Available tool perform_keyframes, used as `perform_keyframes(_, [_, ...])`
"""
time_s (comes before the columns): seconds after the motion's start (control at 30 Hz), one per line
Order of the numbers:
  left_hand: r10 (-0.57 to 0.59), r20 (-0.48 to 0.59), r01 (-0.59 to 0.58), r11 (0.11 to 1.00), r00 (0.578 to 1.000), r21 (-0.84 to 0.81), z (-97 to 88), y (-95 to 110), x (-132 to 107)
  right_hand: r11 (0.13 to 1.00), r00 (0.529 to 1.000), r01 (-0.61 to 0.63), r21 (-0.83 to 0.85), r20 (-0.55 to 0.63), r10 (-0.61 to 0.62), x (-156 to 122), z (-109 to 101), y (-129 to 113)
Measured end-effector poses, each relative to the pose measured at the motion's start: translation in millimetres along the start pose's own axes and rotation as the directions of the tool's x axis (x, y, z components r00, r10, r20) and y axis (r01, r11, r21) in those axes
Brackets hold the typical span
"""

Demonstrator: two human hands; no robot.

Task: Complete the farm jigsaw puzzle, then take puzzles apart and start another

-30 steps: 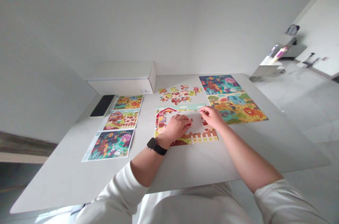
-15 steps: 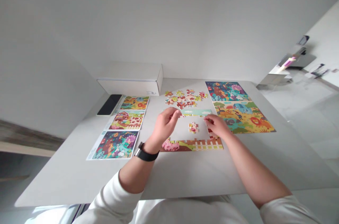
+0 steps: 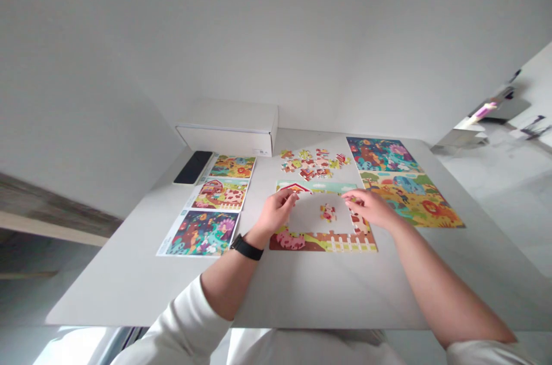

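Both hands (image 3: 276,211) (image 3: 371,207) apart, loosely curled

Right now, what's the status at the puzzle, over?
Left hand at left of puzzle border, right hand at right. Small patch lies inside. Hands hide some puzzle border.

Left hand (image 3: 275,212) covers most of the left side of the puzzle border (image 3: 310,243); right hand (image 3: 371,208) hides the upper part of its right side. Fingertip contact with border, either hand: cannot tell. Label (image 3: 260,152) on white box (image 3: 226,138): print too small to read. Left sleeve (image 3: 181,319) and right sleeve (image 3: 478,352) cut by bottom edge. Background objects (image 3: 485,112), far right: blurred, not identifiable.
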State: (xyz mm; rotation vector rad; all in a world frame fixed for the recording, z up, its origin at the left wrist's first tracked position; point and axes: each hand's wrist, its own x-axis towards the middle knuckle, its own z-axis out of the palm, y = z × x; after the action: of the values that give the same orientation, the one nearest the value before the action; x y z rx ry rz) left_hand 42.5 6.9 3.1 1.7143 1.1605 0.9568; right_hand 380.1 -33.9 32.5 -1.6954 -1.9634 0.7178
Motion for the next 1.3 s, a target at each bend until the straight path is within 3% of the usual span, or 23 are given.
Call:
perform_keyframes(0.13, [0.073, 0.004, -0.073, 0.996, 0.997, 0.06, 2.8, -3, -2, 0.999, 1.0, -0.006, -0.041, -0.005, 0.005, 28, -19, -7])
perform_keyframes(0.3, [0.137, 0.012, -0.137, 0.985, 0.991, 0.108, 2.0, -3, -3, 0.984, 0.996, -0.066, -0.165, -0.072, 0.055, 93, -29, 0])
perform_keyframes(0.47, [0.16, 0.005, -0.159, 0.976, 0.987, 0.148, -0.4, 1, -1, 0.957, 0.991, -0.103, -0.271, -0.115, 0.074, 155, -17, -1])
perform_keyframes(0.63, [0.18, 0.033, -0.183, 0.967, 0.983, 0.176, -1.8, 0, 1, 0.904, 0.986, -0.158, -0.397, -0.113, 0.122, 193, 6, -12])
perform_keyframes(0.87, [0.196, 0.036, -0.2, 0.966, 0.98, 0.164, -0.2, -2, 2, 0.833, 0.975, -0.221, -0.507, -0.095, 0.201, 206, 24, -16])
perform_keyframes(1.3, [0.196, 0.021, -0.196, 0.968, 0.98, 0.155, 3.4, -10, 3, 0.844, 0.968, -0.242, -0.478, -0.064, 0.241, 208, 17, -11])
